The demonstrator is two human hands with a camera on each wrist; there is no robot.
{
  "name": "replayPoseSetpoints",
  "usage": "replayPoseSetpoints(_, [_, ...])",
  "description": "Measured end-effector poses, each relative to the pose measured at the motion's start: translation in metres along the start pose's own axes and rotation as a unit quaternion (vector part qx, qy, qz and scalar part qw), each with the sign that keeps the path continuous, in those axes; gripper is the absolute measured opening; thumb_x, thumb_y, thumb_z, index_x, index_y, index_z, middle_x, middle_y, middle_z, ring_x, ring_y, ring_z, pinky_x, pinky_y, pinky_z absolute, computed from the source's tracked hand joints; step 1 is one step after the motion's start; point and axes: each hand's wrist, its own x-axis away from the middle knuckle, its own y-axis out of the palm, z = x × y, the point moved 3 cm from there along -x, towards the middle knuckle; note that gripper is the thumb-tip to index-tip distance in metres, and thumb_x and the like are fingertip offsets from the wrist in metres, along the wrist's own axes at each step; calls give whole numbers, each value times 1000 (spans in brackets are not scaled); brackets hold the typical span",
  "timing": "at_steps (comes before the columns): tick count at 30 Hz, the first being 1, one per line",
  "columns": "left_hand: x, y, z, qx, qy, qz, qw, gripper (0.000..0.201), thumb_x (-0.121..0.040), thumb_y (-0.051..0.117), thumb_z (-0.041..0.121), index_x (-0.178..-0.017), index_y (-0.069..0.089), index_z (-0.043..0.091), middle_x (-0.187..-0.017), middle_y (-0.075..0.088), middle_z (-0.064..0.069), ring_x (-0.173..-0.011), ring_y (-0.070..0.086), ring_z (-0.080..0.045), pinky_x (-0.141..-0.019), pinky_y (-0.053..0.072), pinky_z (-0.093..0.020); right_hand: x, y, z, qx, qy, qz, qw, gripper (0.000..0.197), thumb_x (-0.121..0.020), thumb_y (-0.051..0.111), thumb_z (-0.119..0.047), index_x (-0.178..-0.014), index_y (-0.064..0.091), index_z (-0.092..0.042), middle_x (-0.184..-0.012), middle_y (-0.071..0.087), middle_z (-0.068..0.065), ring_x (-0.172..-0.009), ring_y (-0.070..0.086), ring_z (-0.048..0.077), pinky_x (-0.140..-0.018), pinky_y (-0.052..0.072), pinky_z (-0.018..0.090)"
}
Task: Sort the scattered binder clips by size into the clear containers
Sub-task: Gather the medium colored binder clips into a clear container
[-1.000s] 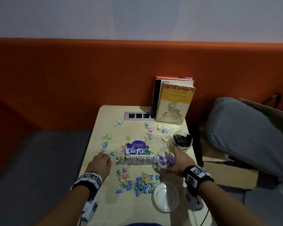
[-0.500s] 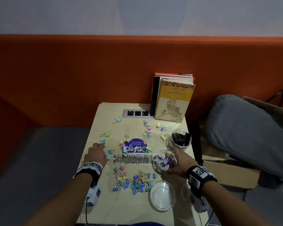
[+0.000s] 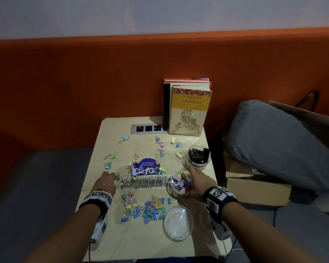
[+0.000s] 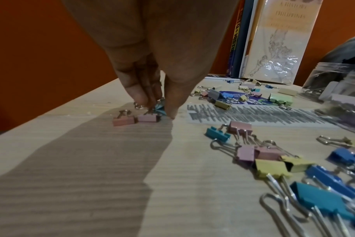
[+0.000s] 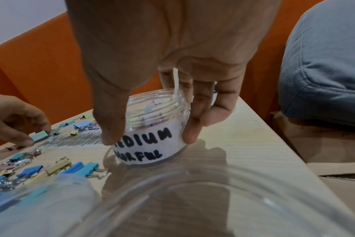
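Orange padding backs the small pale counter [image 3: 106,130], with a few books [image 3: 188,111] standing at its far edge beside a grey socket strip [image 3: 148,128]. Your left hand [image 3: 104,182] reaches down near the counter's left edge; its grip is closed to a pinch, thumb and fingertips [image 4: 140,97] meeting on a small teal clip [image 4: 159,109] that touches the counter. Two pink clips [image 4: 135,119] lie just beside it. Your right hand [image 3: 198,185] curls its grip round the jar of coloured clips [image 3: 179,184] near the right edge, thumb on one side, fingers on the other; its label [image 5: 152,142] reads "MEDIUM" as far as your thumb lets it show. Beyond that jar stands another jar [image 3: 198,156] with black clips inside. An empty clear jar [image 3: 179,223] sits toward the near right corner. Loose pastel clips [image 3: 144,207] are heaped at the near middle of the counter, and more [image 3: 161,147] are scattered toward the far edge and around a purple sticker [image 3: 147,167]. Off the right edge lies a grey cushion [image 3: 283,141].
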Motion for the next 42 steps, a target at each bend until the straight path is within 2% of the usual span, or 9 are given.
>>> replayPoseSetpoints(9, [25,-33,37,96,-9,64,993,28,-83,61,5,-110,58,11,-110,60,-13,-96,61,-30,-81,52,-36,-2,1,3,-4,-2,1,1000,115,-60,87,-48,-150,18,-25,-153,33,3,-127,50,25,-98,48,39])
replayPoseSetpoints(13, [41,-58,89,195,61,71,976,24,-85,62,8,-107,60,18,-103,62,-2,-89,59,-19,-79,50,-29,-3,2,3,-9,-1,-2,1000,121,-59,87,-48,-152,13,-26,-155,30,4,-129,50,26,-101,48,39])
replayPoseSetpoints(18, [57,-65,151,272,171,0,947,25,-85,58,8,-101,63,27,-88,62,11,-75,60,-2,-68,47,-15,-3,3,5,-11,-2,1,1000,113,-59,87,-46,-148,21,-25,-150,35,2,-124,53,25,-97,50,40])
replayPoseSetpoints(22, [61,-61,179,289,205,-22,935,24,-87,61,9,-107,65,21,-83,59,14,-67,57,2,-59,43,-9,-3,4,7,-15,-7,5,1000,112,-58,87,-47,-147,22,-25,-149,35,2,-123,54,25,-96,51,40])
replayPoseSetpoints(27, [59,-53,189,322,195,-59,924,45,-87,73,17,-130,59,20,-120,63,7,-101,65,-9,-78,53,-18,-4,4,8,-20,-15,2,1000,113,-58,86,-51,-147,22,-24,-149,36,3,-123,54,26,-95,51,42])
replayPoseSetpoints(29, [56,-51,186,284,185,-30,940,44,-91,70,26,-132,58,20,-125,61,6,-111,62,-10,-90,51,-24,-5,4,8,-19,-20,-1,1000,113,-58,85,-52,-147,21,-23,-149,35,4,-124,53,26,-96,51,43])
replayPoseSetpoints(32, [51,-51,175,231,165,20,959,28,-96,61,22,-124,64,18,-125,64,0,-108,62,-14,-93,50,-29,-3,6,8,-21,-20,-6,1000,115,-58,86,-50,-148,19,-23,-149,34,4,-123,53,28,-96,51,44])
replayPoseSetpoints(36, [44,-46,155,169,121,20,978,21,-95,57,15,-114,67,17,-121,65,-3,-103,62,-20,-89,49,-30,-3,8,8,-18,-21,-10,1000,115,-58,86,-49,-149,19,-25,-151,31,4,-123,54,28,-94,52,43])
replayPoseSetpoints(42, [25,-40,140,71,117,-4,991,28,-95,58,16,-122,64,20,-131,60,-2,-118,57,-22,-100,47,-34,-2,7,9,-6,-23,-5,1000,116,-58,86,-51,-149,18,-26,-148,36,3,-119,57,28,-93,52,42])
